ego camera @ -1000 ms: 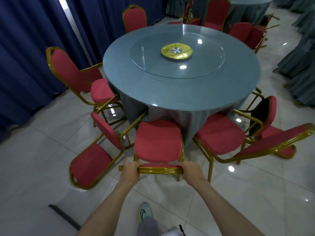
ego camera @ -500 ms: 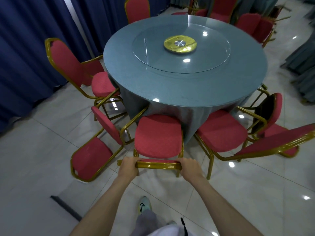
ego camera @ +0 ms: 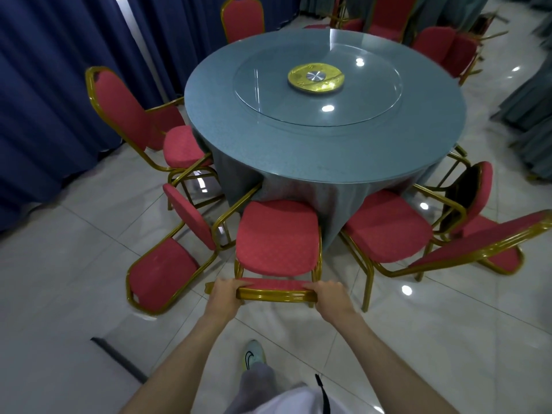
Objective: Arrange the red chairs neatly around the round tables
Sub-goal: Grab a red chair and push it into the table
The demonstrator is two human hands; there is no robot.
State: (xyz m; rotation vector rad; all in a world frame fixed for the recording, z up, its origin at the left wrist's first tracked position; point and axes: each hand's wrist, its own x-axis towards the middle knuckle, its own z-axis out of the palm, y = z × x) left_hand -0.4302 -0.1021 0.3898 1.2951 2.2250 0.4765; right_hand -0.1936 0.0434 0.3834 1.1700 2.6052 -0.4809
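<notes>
1. Red chair point(ego camera: 277, 237) stands at the counter point(ego camera: 268, 138) edge, seat toward it. Left hand point(ego camera: 224, 297) and right hand point(ego camera: 330, 295) each curl round its back rail.
2. Left neighbour point(ego camera: 161, 273) lies tipped on its back. Right neighbour point(ego camera: 385, 225) sits askew.
3. Judged: most straightening remains.

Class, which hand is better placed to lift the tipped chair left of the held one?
Left: the left hand grips the held chair nearest the tipped chair; the right hand is farther.
</notes>
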